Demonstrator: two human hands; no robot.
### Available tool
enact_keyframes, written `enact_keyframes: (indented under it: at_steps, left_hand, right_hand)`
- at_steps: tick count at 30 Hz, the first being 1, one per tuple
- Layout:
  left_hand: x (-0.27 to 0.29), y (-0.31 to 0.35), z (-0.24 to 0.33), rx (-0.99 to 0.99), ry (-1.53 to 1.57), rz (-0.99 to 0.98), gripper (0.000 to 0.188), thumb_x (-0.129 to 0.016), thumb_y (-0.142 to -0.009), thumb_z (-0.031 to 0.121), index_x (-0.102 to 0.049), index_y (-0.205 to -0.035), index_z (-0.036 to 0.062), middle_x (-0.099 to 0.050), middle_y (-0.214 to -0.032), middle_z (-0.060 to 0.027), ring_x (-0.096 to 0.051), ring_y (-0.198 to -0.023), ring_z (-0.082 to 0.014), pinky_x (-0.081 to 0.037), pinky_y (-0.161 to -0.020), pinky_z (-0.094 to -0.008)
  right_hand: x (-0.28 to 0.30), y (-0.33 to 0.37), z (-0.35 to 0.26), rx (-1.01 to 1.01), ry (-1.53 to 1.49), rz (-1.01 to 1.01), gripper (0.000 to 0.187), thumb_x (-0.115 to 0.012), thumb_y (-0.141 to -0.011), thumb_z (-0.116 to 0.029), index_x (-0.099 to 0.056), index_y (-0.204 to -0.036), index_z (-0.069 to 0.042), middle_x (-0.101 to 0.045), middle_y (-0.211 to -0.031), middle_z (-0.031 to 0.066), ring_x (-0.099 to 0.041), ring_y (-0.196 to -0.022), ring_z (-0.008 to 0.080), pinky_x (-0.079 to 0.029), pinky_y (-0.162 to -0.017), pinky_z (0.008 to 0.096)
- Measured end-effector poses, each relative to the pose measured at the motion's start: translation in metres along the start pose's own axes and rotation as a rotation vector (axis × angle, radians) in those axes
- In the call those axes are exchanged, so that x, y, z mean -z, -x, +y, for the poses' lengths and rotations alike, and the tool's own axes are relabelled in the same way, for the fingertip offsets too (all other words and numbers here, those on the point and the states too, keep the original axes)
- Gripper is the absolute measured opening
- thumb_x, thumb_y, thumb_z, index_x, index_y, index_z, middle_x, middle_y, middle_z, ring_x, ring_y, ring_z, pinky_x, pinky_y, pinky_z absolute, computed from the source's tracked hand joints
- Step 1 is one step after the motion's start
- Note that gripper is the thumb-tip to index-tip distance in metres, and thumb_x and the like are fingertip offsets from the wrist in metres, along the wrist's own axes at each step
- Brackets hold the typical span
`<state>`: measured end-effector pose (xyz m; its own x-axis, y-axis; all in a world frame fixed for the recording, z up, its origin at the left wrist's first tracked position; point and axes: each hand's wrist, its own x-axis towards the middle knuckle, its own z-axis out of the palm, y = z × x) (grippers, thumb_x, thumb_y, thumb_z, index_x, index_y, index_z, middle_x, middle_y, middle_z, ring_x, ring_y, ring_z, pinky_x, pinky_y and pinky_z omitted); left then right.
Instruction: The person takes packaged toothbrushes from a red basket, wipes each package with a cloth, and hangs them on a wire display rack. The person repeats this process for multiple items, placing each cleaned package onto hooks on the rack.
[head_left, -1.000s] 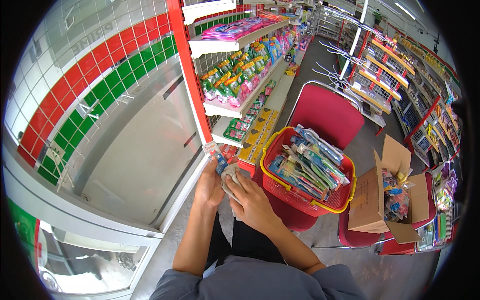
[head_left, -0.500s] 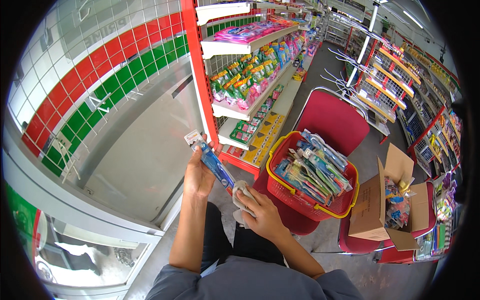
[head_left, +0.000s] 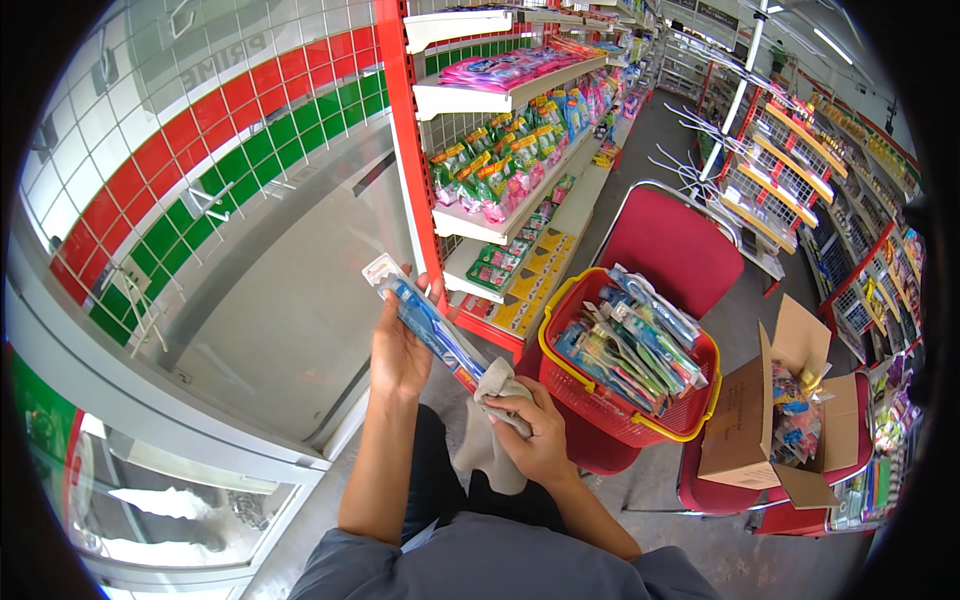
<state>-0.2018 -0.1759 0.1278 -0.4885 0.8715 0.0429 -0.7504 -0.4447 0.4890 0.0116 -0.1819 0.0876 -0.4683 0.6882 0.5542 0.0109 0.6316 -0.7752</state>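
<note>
A packaged toothbrush in blue and clear plastic slants across the space in front of my body. My left hand is closed round its upper part, thumb on the near side and fingers behind. In my right hand is a grey-beige cloth, bunched at the fingertips and hanging down below. The cloth touches the pack's lower end and covers that end. To the right, a red plastic basket with yellow handles sits on a red chair and holds many packaged toothbrushes.
An open cardboard box with small plastic packs stands on another red chair at the right. Ahead is a shelf rack with green and pink packs. A wire grid panel and glass door lie left. A white wire rack stands beyond the chairs.
My right hand and the cloth have shifted slightly right and down along the pack, and more cloth now hangs loose. My left hand keeps its hold on the toothbrush pack.
</note>
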Motion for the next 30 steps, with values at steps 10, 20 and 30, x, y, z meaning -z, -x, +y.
enact_keyframes:
  at_steps: [10,20,30]
  left_hand:
    - [0.002,0.039,-0.04,-0.088,-0.319,0.067,0.03,-0.048,-0.105,0.025,-0.045,-0.132,0.0126,-0.06,-0.114,-0.0035,-0.057,-0.105,-0.0132,-0.047,-0.092,-0.0313]
    - [0.025,0.05,0.011,-0.113,-0.436,0.096,0.025,-0.05,-0.102,0.033,-0.049,-0.115,0.0117,-0.058,-0.097,-0.0038,-0.059,-0.087,-0.0135,-0.052,-0.068,-0.0305]
    - [0.029,0.08,0.015,-0.044,-0.447,0.091,0.027,-0.042,-0.105,0.032,-0.05,-0.119,0.0099,-0.058,-0.085,-0.0051,-0.057,-0.068,-0.0136,-0.051,-0.059,-0.0285]
  right_hand:
    - [-0.021,-0.009,-0.009,-0.001,-0.016,0.008,0.027,-0.074,-0.078,-0.005,-0.074,-0.105,-0.009,-0.061,-0.12,0.0207,-0.062,-0.111,0.0317,-0.05,-0.093,0.0364]
    - [0.013,-0.029,-0.014,-0.034,-0.046,-0.099,0.026,-0.076,-0.079,-0.008,-0.072,-0.105,-0.006,-0.06,-0.119,0.0181,-0.06,-0.112,0.0286,-0.047,-0.093,0.0343]
    - [-0.017,-0.092,-0.028,0.227,-0.026,-0.046,0.043,-0.072,-0.084,-0.007,-0.06,-0.125,-0.007,-0.06,-0.112,0.0161,-0.061,-0.1,0.0288,-0.049,-0.086,0.0342]
